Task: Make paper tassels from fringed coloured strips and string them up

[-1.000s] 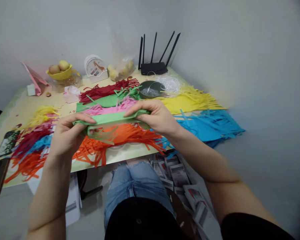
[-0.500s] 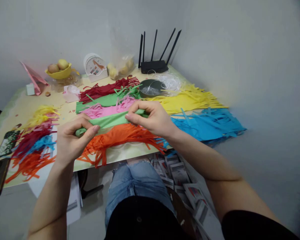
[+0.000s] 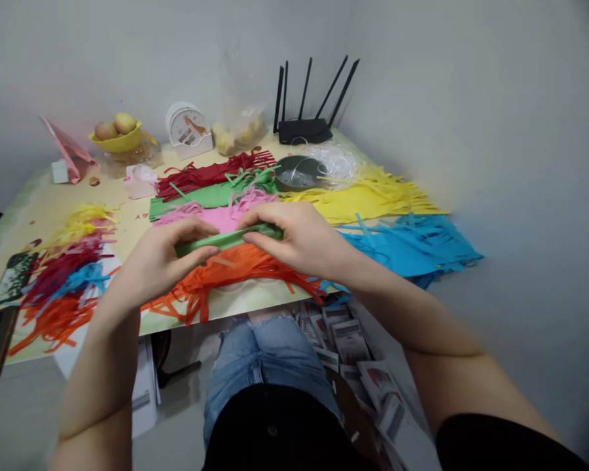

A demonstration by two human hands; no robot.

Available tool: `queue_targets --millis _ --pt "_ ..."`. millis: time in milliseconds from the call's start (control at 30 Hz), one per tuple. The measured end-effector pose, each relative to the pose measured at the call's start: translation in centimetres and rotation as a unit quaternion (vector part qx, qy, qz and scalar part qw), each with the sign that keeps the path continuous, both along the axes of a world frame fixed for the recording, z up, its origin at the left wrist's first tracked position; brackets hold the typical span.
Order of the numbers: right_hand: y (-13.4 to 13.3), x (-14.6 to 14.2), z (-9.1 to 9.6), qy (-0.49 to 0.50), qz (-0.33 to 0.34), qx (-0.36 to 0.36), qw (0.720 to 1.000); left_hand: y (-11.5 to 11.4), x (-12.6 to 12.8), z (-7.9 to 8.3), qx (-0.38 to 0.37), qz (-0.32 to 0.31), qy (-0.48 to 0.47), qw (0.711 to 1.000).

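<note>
A narrow folded or rolled strip of light green paper (image 3: 230,241) stretches between my two hands, above the table. My left hand (image 3: 164,258) grips its left end between thumb and fingers. Over its right end, my right hand (image 3: 294,239) pinches it the same way. Just below lies orange fringed paper (image 3: 240,267) along the near table edge. Behind the strip are pink fringed paper (image 3: 220,216), green fringed paper (image 3: 203,196) and dark red fringed paper (image 3: 201,175).
Yellow (image 3: 363,196) and blue fringed paper (image 3: 412,245) spread at the right. A dark green bowl (image 3: 294,176) stands before a black router (image 3: 304,131). Colourful tassels (image 3: 73,281) and phones (image 3: 14,278) lie left. A yellow fruit bowl (image 3: 118,140) is at the back.
The green paper strip now looks narrower and tighter. My left hand has moved slightly right, bringing my hands closer together.
</note>
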State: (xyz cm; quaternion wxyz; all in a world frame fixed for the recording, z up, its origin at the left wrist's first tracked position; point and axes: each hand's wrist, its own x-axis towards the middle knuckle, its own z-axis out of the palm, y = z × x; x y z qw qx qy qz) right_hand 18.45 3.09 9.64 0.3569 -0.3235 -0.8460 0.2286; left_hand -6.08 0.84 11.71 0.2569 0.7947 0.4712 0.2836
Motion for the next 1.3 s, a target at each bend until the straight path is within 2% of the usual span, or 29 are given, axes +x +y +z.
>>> queue_targets --millis 100,200,300,433,567,733,867,967,1067,1167,1300 --pt "0.2 0.2 0.1 0.004 -0.003 -0.018 1.000 0.4 0.2 -0.1 -0.025 -0.004 -0.006 1.000" --pt "0.7 0.3 -0.3 0.035 -0.004 -0.059 0.998 0.2 0.1 -0.3 -0.028 0.026 -0.045 0.998" --pt "0.9 0.1 -1.1 0.116 0.008 -0.133 0.984 -0.4 0.1 -0.6 -0.066 0.051 -0.137 0.987" --pt "0.7 -0.3 -2.0 0.225 0.048 -0.220 0.948 -1.1 0.0 -1.5 -0.107 0.092 -0.274 0.951" --pt "0.6 -0.5 -2.5 0.259 0.064 -0.231 0.936 -1.5 0.0 -2.2 -0.112 0.098 -0.365 0.919" --pt "0.7 -0.8 -2.9 0.280 0.074 -0.227 0.930 -1.5 0.4 -2.6 -0.079 0.077 -0.393 0.913" --pt "0.9 -0.8 -2.9 0.278 0.072 -0.224 0.931 -1.3 0.2 -3.3 -0.055 0.065 -0.388 0.918" --pt "0.9 -0.6 -2.8 0.253 0.071 -0.202 0.944 -1.2 -0.1 -3.7 -0.039 0.060 -0.349 0.934" --pt "0.7 -0.4 -2.7 0.201 0.040 -0.128 0.971 -1.3 -0.1 -3.8 0.006 0.085 -0.253 0.964" --pt "0.4 -0.3 -2.7 0.146 -0.010 -0.050 0.988 -1.4 0.3 -3.7 0.081 0.130 -0.155 0.976" --pt "0.2 -0.2 -2.6 0.095 -0.048 -0.023 0.994 -1.3 0.4 -3.6 0.118 0.126 -0.072 0.982"
